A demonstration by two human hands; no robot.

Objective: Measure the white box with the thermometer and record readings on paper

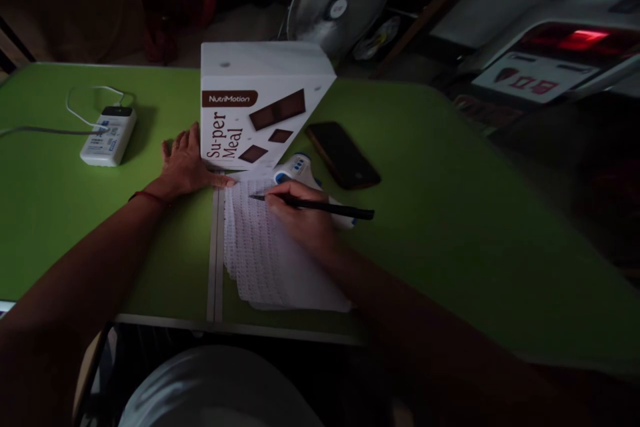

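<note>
My right hand (pixel 305 213) is closed around a black pen (pixel 345 207), its tip at the upper lines of some paper sheets (pixel 270 247) covered in rows of writing. My left hand (pixel 187 163) lies with fingers spread beside the lower left corner of a white box (pixel 265 100) printed "NutriMotion Su-per Meal". Its thumb rests on the top left corner of the sheets. Behind my right hand, partly hidden by it, is a white and blue device (pixel 295 167) that looks like a handheld thermometer. A dark phone (pixel 344 155) lies to its right.
On the left of the green table (pixel 425 247) is a white power strip or adapter (pixel 109 137) with cables running from it. A fan (pixel 338 8) stands beyond the far edge. A machine with a red lit panel (pixel 583 39) is at the far right.
</note>
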